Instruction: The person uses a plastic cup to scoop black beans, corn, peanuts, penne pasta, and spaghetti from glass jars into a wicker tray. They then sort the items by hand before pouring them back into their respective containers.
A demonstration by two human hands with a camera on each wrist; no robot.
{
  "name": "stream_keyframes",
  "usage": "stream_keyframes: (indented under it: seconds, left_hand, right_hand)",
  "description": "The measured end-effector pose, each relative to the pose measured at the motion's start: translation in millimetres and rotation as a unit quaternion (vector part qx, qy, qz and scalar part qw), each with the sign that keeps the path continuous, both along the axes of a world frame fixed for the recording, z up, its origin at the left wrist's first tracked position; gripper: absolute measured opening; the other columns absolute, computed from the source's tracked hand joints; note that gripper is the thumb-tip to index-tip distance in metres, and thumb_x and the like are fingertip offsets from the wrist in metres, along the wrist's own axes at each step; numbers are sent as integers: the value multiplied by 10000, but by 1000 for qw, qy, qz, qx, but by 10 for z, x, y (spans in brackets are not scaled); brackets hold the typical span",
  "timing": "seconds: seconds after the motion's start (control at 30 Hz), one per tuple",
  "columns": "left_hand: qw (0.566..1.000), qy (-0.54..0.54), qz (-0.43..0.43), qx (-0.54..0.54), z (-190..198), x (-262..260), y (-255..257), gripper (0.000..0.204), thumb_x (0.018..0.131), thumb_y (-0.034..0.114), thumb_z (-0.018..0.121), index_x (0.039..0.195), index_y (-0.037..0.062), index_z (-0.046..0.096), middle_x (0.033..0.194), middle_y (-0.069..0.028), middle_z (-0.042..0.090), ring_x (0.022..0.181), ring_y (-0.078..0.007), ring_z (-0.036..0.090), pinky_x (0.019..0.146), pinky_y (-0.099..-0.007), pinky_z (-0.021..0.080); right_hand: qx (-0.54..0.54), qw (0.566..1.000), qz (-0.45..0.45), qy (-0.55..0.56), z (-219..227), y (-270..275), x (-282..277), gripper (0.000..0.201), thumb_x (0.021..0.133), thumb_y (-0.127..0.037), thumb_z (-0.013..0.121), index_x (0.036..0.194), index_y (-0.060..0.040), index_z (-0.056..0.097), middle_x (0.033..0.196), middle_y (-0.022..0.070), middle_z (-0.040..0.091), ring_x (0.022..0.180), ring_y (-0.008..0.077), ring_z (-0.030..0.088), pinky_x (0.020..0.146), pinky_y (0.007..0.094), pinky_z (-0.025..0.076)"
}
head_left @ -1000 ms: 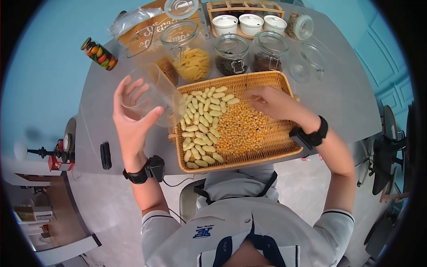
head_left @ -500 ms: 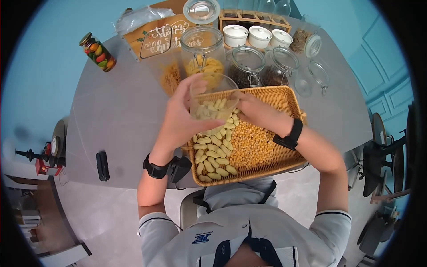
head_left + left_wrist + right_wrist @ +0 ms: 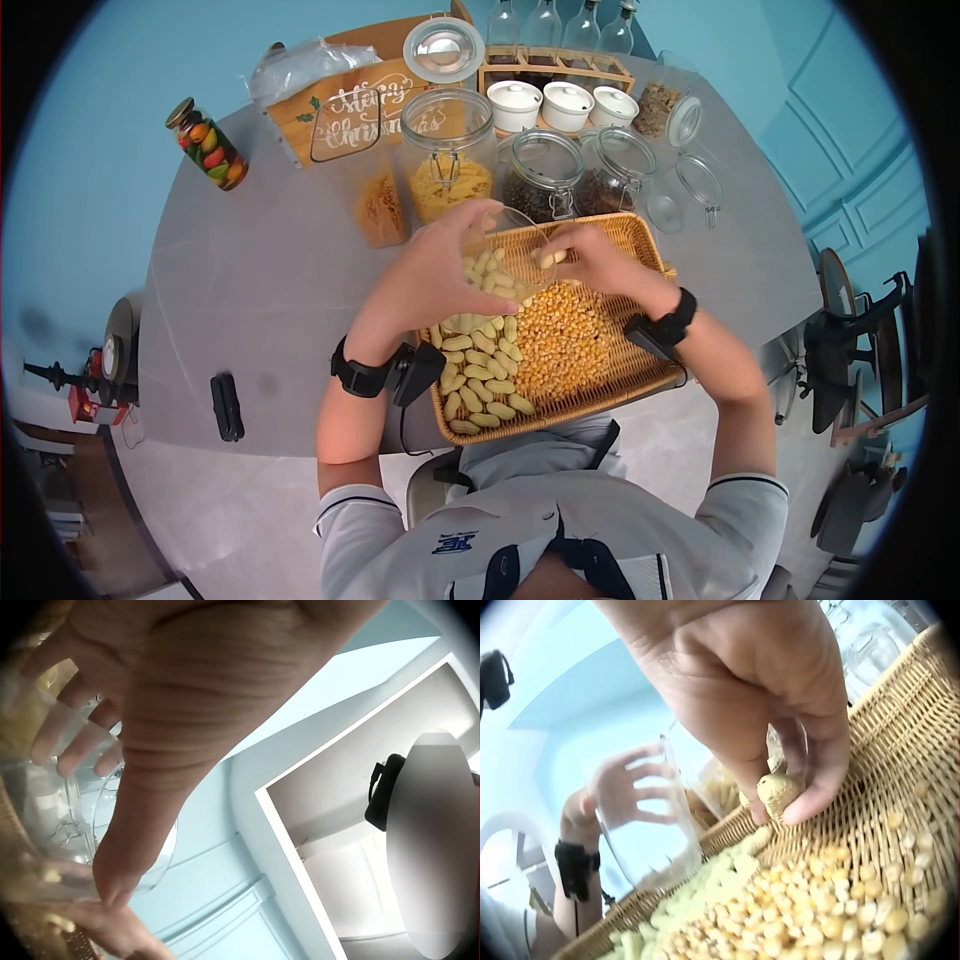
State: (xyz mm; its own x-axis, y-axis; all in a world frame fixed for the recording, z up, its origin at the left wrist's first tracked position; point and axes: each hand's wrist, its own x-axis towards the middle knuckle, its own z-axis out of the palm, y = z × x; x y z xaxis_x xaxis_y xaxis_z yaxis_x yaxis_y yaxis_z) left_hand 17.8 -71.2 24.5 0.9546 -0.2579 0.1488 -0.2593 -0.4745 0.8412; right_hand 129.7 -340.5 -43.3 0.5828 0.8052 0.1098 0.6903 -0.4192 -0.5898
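My left hand grips a clear jar over the wicker tray, fingers and thumb spread round its wall. In the right wrist view the clear jar is tilted, just above the peanuts. Between thumb and fingers, my right hand pinches peanuts, beside the jar's rim. Unshelled peanuts cover the left part of the tray and corn kernels lie to their right.
Behind the tray stand a pasta jar, two dark-filled jars, a tall container and white lidded pots. At the left are a jar of colourful vegetables and a black object.
The left hand has brought the jar rightward from beside the tray to over the peanuts. The right hand moved left to the jar, then back slightly right, now with peanuts visible in its fingers.
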Motion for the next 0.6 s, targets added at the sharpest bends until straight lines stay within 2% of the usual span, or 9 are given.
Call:
stream_keyframes:
  seconds: [0.1, 0.2, 0.3, 0.37, 0.4, 0.43, 0.53, 0.57, 0.6]
  left_hand:
    - [1000, -6, -10, 11, -50, 26, 13, 1019, 605, 297, 963, 1467, 63, 474, 1353, -171, 612, 1265, -284, 588, 1073, -386, 459]
    - [999, -1, -31, -17, -111, 58, -20, 1015, 615, 311, 954, 1469, 64, 464, 1352, -179, 611, 1257, -304, 595, 1063, -394, 466]
    - [998, 10, -54, -23, -101, 70, -94, 1001, 621, 307, 948, 1461, 62, 462, 1340, -180, 613, 1253, -316, 594, 1046, -399, 471]
    - [997, 8, -72, -24, -86, 74, -113, 991, 618, 300, 947, 1451, 60, 466, 1334, -174, 616, 1249, -312, 596, 1037, -399, 472]
    - [996, 7, -80, -25, -91, 69, -116, 986, 617, 297, 947, 1445, 59, 469, 1330, -172, 617, 1246, -309, 597, 1033, -399, 472]
    - [997, -3, -79, -26, -102, 70, -115, 983, 614, 294, 947, 1441, 58, 472, 1328, -168, 619, 1243, -305, 599, 1031, -398, 472]
    - [997, -22, -77, -21, -160, 76, -103, 975, 608, 287, 946, 1432, 55, 478, 1325, -159, 622, 1234, -294, 604, 1028, -393, 472]
    - [997, -22, -76, -15, -173, 88, -96, 975, 607, 286, 946, 1431, 54, 479, 1326, -157, 623, 1232, -291, 606, 1029, -391, 472]
    - [997, -23, -76, -9, -184, 97, -92, 974, 606, 285, 945, 1430, 52, 480, 1328, -154, 623, 1231, -288, 607, 1030, -389, 472]
  right_hand:
    - [34, 972, -135, 189, 471, -123, -96, 253, 857, -74, 804, 1095, -2, 753, 971, 77, 745, 862, 138, 696, 726, 286, 553]
    - [145, 928, -125, 319, 1010, -72, -208, 217, 880, -87, 798, 1072, 7, 759, 1008, 54, 751, 834, 78, 666, 690, 253, 537]
    - [145, 970, -36, 193, 1216, 125, -298, 208, 874, -54, 787, 1074, -6, 757, 1011, 56, 742, 866, 111, 676, 710, 267, 541]
    - [106, 986, -5, 131, 1245, 263, -385, 219, 855, -37, 792, 1069, -12, 754, 1025, 68, 732, 888, 146, 680, 732, 290, 544]
    - [86, 991, 12, 100, 1238, 313, -431, 225, 846, -29, 794, 1067, -15, 753, 1032, 73, 727, 899, 163, 682, 744, 301, 545]
    - [48, 996, 15, 79, 1230, 341, -464, 230, 836, -28, 799, 1061, -30, 751, 1115, 52, 704, 948, 155, 675, 762, 302, 540]
    - [11, 999, 38, 24, 1174, 367, -502, 251, 820, -30, 803, 1065, -23, 746, 1093, 68, 708, 944, 200, 684, 765, 326, 541]
    - [9, 998, 35, 47, 1157, 380, -510, 272, 785, -33, 814, 1041, 5, 731, 1057, 132, 700, 942, 344, 678, 811, 399, 541]
    - [1, 998, 48, 43, 1140, 385, -513, 273, 784, -38, 815, 1041, 4, 730, 1055, 135, 700, 944, 340, 680, 809, 399, 539]
